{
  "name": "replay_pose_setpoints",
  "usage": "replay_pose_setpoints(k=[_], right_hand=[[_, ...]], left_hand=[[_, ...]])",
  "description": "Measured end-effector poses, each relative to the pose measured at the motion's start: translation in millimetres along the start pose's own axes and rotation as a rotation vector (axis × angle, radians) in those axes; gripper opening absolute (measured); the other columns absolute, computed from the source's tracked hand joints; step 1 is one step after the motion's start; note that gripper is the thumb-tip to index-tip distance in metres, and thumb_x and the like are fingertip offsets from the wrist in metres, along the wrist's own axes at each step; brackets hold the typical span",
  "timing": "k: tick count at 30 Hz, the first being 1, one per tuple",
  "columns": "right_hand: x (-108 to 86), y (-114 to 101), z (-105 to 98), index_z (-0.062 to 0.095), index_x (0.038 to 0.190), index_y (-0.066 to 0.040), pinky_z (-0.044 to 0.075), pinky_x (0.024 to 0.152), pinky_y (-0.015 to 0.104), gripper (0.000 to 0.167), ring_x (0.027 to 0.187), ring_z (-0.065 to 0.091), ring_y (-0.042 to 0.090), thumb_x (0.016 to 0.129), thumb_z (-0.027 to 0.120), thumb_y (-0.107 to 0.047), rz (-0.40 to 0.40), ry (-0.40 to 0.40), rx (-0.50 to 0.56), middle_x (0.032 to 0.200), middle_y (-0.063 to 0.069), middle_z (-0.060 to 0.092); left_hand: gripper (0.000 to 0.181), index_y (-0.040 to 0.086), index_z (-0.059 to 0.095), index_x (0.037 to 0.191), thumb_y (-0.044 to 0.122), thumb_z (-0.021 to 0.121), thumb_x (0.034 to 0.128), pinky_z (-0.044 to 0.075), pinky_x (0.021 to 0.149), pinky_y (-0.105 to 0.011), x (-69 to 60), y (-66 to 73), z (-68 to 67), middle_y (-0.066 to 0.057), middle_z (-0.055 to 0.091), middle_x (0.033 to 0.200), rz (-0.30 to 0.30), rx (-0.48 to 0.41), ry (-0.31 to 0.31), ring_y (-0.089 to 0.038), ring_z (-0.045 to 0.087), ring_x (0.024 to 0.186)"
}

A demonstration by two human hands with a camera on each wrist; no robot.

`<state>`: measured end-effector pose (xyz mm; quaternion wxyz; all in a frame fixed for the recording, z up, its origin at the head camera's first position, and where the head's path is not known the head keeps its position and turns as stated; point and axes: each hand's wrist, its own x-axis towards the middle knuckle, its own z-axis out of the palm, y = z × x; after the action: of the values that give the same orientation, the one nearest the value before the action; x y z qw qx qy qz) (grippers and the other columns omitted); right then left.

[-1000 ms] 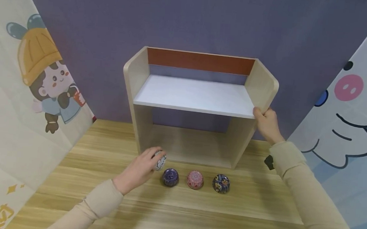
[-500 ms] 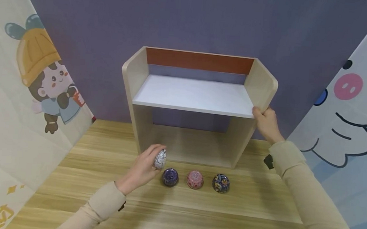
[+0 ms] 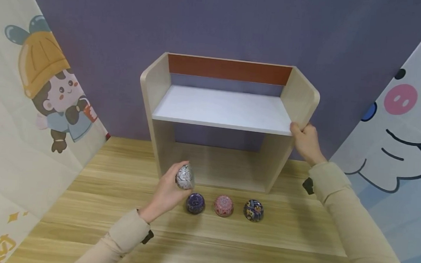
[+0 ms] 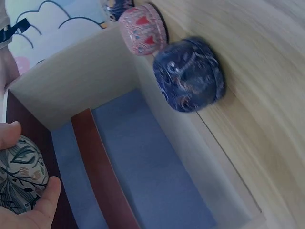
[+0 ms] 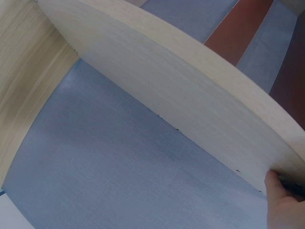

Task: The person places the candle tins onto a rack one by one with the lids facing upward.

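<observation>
The step in hand is judged to be the handling of a leaf-patterned white tin (image 3: 184,177) with one hand while the shelf unit (image 3: 219,127) is steadied with the other. The tin appears to be held off the wood-grain table (image 3: 231,247), tilted, in front of the left part of the lower compartment (image 3: 226,165).

By the left hand (image 3: 167,193) the tin is pinched at its rim, the thumb and fingers spread only as wide as its body. By the right hand (image 3: 306,143) the front edge of the right side panel (image 3: 302,99) is gripped, with the thumb set by the end of the white shelf board (image 3: 223,107); the other fingers are partly hidden.

On the table, a dark blue tin (image 3: 195,203), a pink tin (image 3: 224,206) and a dark floral tin (image 3: 254,210) are lined up, apart from one another, before the unit. For any next move, a firm pinch is judged to be needed, with the white tin kept clear of the dark blue tin just beside it and the unit held steady.
</observation>
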<state>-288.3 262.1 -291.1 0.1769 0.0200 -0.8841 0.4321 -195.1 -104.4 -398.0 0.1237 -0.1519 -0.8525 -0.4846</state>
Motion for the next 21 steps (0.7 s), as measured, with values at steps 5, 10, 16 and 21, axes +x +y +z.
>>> replay_pose_setpoints(k=[5, 10, 16, 21], right_hand=[[-0.4, -0.2, 0.3, 0.049, 0.114, 0.012, 0.041, 0.073, 0.025, 0.052, 0.092, 0.05, 0.027, 0.095, 0.036, -0.035, 0.006, 0.004, 0.004, 0.108, 0.027, 0.055], [0.1, 0.9, 1.5, 0.05, 0.113, 0.012, 0.041, 0.072, 0.024, 0.052, 0.09, 0.05, 0.026, 0.095, 0.036, -0.035, 0.002, 0.009, 0.006, 0.106, 0.026, 0.056], [0.1, 1.9, 1.5, 0.049, 0.115, 0.011, 0.041, 0.074, 0.024, 0.052, 0.093, 0.051, 0.025, 0.095, 0.036, -0.036, 0.001, 0.01, 0.01, 0.11, 0.026, 0.056], [0.0, 1.4, 1.3, 0.047, 0.119, 0.011, 0.041, 0.078, 0.028, 0.053, 0.097, 0.05, 0.027, 0.096, 0.036, -0.036, 0.0, -0.001, 0.019, 0.113, 0.027, 0.054]], left_hand=[[0.078, 0.01, 0.042, 0.132, -0.003, 0.077, 0.0631, 0.054, 0.081, -0.031, 1.2, -3.5, 3.1, -0.013, 0.05, 0.121, -0.068, -0.137, -0.003, -0.027, 0.057, 0.101], [0.076, 0.01, 0.042, 0.131, -0.002, 0.077, 0.0645, 0.054, 0.081, -0.033, 0.3, -7.3, 6.0, -0.015, 0.049, 0.121, -0.075, -0.186, -0.003, -0.029, 0.056, 0.103], [0.077, 0.01, 0.044, 0.13, -0.001, 0.079, 0.0629, 0.053, 0.084, -0.038, -0.7, -7.0, 6.8, -0.016, 0.051, 0.122, -0.108, -0.173, 0.001, -0.031, 0.055, 0.105], [0.078, 0.01, 0.045, 0.13, 0.005, 0.082, 0.0613, 0.053, 0.083, -0.04, -1.3, -7.0, 6.6, -0.018, 0.054, 0.119, -0.14, -0.151, 0.0, -0.031, 0.057, 0.102]])
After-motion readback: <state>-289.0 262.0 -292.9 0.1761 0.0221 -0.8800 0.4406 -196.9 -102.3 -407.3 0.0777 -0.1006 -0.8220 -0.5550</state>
